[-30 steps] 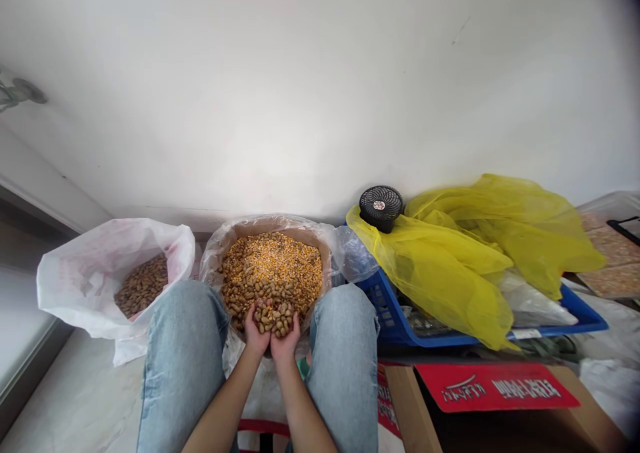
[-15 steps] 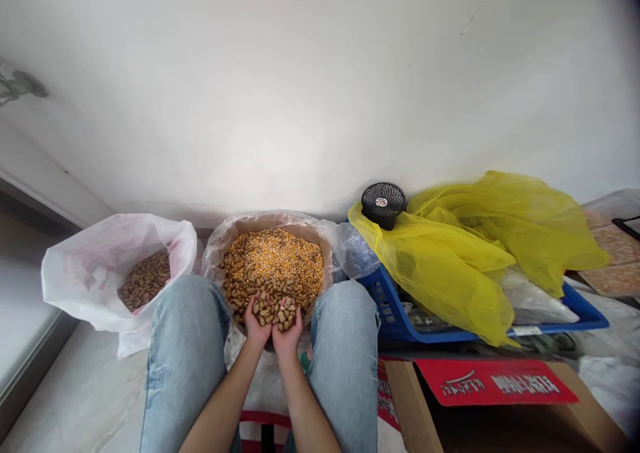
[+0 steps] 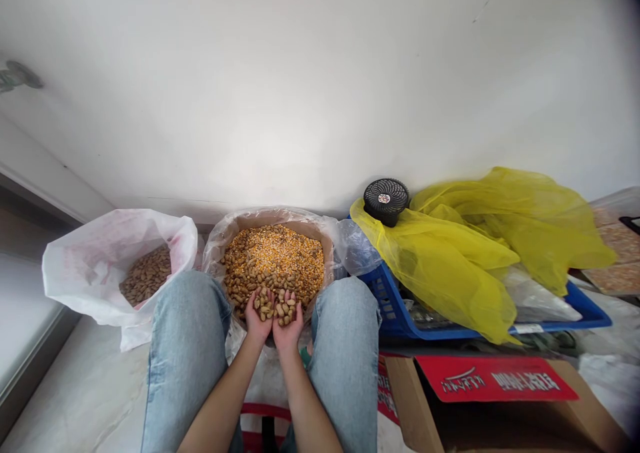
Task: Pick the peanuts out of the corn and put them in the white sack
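Observation:
Cupped side by side with palms up, my left hand (image 3: 257, 326) and my right hand (image 3: 289, 335) each hold a heap of unshelled peanuts (image 3: 285, 309). They are over the near edge of a plastic-lined cardboard box (image 3: 327, 245) between my knees. Inside the box, yellow corn kernels (image 3: 285, 246) fill the far and right part. More peanuts in shells lie along its near left side, just beyond my fingers. To the left stands a white woven sack (image 3: 85, 266), its mouth wide, with peanuts (image 3: 147, 276) at the bottom.
On the right, a blue plastic basket (image 3: 435, 334) bears yellow mesh netting (image 3: 445, 259) and a small black fan (image 3: 385, 200). In front of it is an open cardboard carton with a red flap (image 3: 495, 378). A white wall (image 3: 300, 93) rises behind everything.
My hands stay cupped with the peanuts in them, their position almost unchanged. The whole view has shifted slightly.

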`<state>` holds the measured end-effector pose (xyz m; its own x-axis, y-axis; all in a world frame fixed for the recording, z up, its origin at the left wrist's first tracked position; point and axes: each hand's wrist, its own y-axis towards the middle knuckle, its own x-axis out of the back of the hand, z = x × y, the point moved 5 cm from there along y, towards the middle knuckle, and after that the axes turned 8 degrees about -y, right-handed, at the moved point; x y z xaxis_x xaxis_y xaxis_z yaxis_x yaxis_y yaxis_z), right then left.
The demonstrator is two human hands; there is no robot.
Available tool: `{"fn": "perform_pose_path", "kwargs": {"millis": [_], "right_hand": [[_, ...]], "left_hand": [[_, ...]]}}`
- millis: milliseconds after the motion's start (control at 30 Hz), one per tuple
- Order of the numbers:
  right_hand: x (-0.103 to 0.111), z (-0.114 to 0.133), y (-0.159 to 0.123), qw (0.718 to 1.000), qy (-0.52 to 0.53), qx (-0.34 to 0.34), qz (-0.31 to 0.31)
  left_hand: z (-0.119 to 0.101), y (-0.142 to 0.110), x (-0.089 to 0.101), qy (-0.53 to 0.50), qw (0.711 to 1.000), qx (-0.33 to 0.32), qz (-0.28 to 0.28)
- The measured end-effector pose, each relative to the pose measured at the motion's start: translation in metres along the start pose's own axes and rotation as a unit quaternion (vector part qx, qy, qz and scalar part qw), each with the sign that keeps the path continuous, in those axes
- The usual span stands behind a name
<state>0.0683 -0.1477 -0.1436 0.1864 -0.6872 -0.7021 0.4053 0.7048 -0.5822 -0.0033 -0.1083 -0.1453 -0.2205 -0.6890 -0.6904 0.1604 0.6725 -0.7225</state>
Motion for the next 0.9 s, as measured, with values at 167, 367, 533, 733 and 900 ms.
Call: {"fn": "perform_pose_path", "kwargs": {"millis": [167,367,533,733,900], "right_hand": [[0.0003,0.0002,0.0019,0.998,-0.054,0.027,0.019],[0.0025,-0.0041,0.0041,0.999,-0.032,0.004,0.018],[0.0033,-0.0051,0.0041,0.999,-0.046,0.004,0.006],[-0.001,-0.0061,0.0012,0.998,-0.067,0.0,0.013],[-0.0037,-0.0063,0.0,0.997,-0.067,-0.008,0.02]], "left_hand": [[0.0014,-0.0037,-0.005,0.018,1.0,-0.009,-0.005],[0.0028,-0.004,-0.0048,0.041,0.999,-0.012,-0.008],[0.0018,-0.0023,-0.0012,0.047,0.999,-0.023,-0.011],[0.0024,-0.001,-0.0011,0.055,0.998,-0.024,0.004],[0.0031,-0.0023,-0.0024,0.06,0.998,-0.025,0.014]]}}
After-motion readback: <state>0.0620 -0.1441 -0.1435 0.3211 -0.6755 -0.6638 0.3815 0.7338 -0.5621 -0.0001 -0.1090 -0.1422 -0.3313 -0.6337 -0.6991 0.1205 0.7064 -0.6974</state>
